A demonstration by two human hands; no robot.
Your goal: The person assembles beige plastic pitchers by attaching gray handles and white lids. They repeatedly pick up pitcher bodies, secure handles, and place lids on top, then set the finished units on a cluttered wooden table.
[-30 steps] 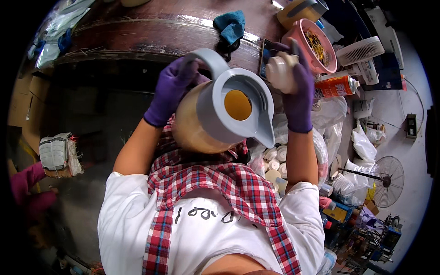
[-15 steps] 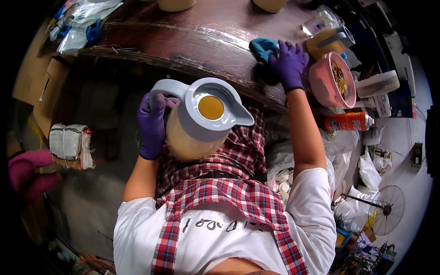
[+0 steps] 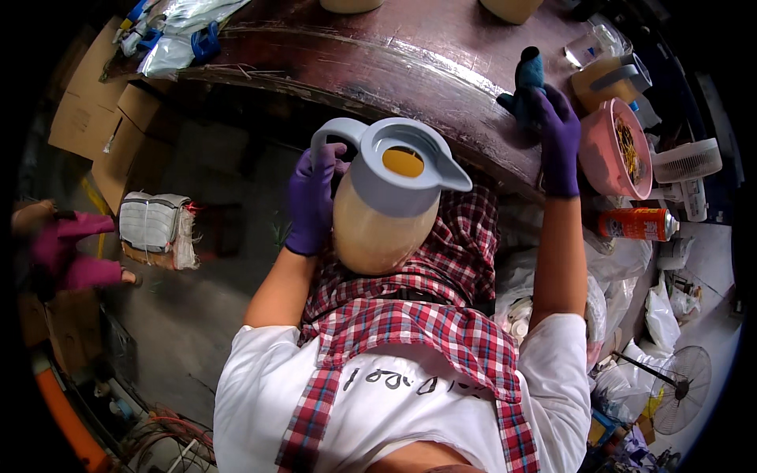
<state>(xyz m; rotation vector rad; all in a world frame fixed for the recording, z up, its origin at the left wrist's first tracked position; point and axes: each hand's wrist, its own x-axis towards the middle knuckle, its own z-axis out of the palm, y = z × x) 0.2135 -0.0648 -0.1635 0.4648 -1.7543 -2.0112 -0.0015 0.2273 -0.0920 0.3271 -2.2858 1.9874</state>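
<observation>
While the left hand [image 3: 311,197] grips the jug [image 3: 386,197], the right hand [image 3: 556,138] clutches a cloth [image 3: 524,83].

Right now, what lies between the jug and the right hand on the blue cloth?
In the head view, only the bare dark edge of the table lies between the jug and the right hand on the cloth.

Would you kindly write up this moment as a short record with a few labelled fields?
Left hand: the left hand, in a purple glove, grips the handle of the jug
Jug: beige body, grey lid with spout, held above the checked apron
Right hand: the right hand, gloved, presses a blue cloth on the wooden table
Nearby: pink bowl, orange spray can
Floor: white bundle
</observation>
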